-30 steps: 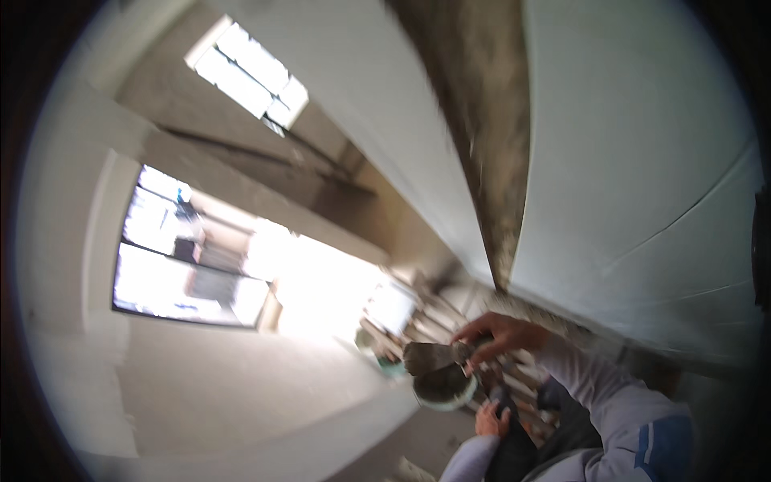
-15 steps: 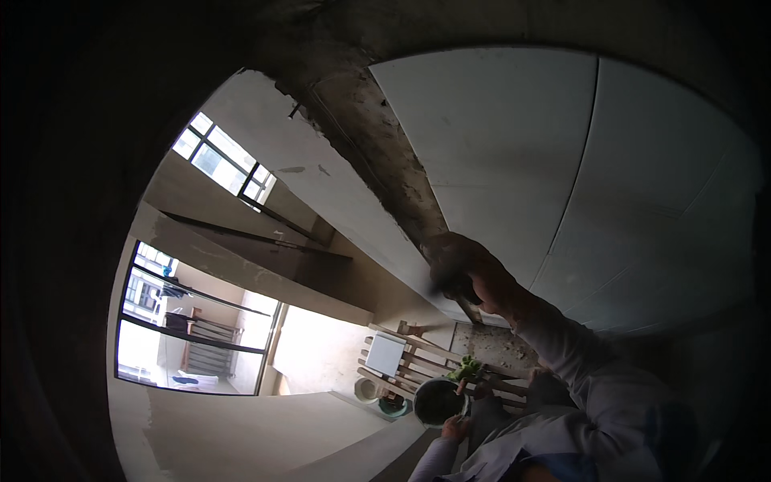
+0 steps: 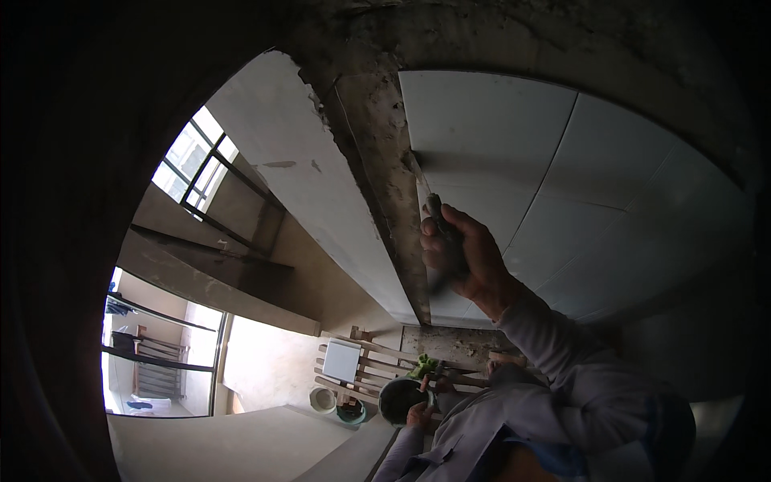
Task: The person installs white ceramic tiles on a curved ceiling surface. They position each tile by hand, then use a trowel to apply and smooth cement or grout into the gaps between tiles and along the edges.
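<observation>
Trowel point(image 3: 434, 207), blade by the edge of the tiles point(image 3: 490, 128), likely light and stiff, best gripped at its handle, where the right hand point(image 3: 475, 259) has fingers wrapped; left hand point(image 3: 418, 415) at bucket point(image 3: 381, 398) rim, grip unclear.

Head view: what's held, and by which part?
The right hand grips a bladed tool by its handle; the left hand touches the bucket at its rim, grip unclear.

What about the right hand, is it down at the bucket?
No, the right hand is raised before the pale tiles, gripping a dark-handled tool.
</observation>
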`<state>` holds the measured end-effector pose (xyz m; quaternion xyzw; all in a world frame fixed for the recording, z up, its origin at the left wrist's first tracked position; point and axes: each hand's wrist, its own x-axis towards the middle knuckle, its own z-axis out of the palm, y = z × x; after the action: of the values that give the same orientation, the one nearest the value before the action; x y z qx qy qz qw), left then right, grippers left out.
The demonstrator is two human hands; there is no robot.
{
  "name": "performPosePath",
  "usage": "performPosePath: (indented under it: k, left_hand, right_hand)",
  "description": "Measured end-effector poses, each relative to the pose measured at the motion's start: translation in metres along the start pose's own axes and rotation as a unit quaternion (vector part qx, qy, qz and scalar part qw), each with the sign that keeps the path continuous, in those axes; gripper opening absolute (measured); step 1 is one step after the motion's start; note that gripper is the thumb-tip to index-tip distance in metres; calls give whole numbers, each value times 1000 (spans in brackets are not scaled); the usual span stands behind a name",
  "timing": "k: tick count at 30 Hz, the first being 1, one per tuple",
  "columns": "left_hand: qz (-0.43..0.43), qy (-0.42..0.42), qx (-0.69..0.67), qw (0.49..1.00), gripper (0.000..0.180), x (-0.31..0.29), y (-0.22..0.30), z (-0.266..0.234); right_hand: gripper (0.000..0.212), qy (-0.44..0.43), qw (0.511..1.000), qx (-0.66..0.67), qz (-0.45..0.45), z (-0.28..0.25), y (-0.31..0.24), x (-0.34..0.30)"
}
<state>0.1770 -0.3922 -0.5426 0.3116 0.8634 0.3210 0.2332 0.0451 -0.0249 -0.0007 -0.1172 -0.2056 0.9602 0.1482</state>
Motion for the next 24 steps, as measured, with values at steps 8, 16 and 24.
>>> performPosePath:
  k: [8, 16, 24]
  left_hand:
    - [-200, -138, -189, 951, 25, 51, 72, -97]
    - [-227, -51, -158, 960, 37, 34, 48, -105]
    - [-246, -85, -132, 956, 50, 11, 19, -84]
  right_hand:
    - [19, -15, 995, -14, -94, 19, 60, 0]
    - [23, -51, 975, -212, 33, -14, 13, 11]
    - [20, 13, 964, -265, -5, -37, -16, 14]
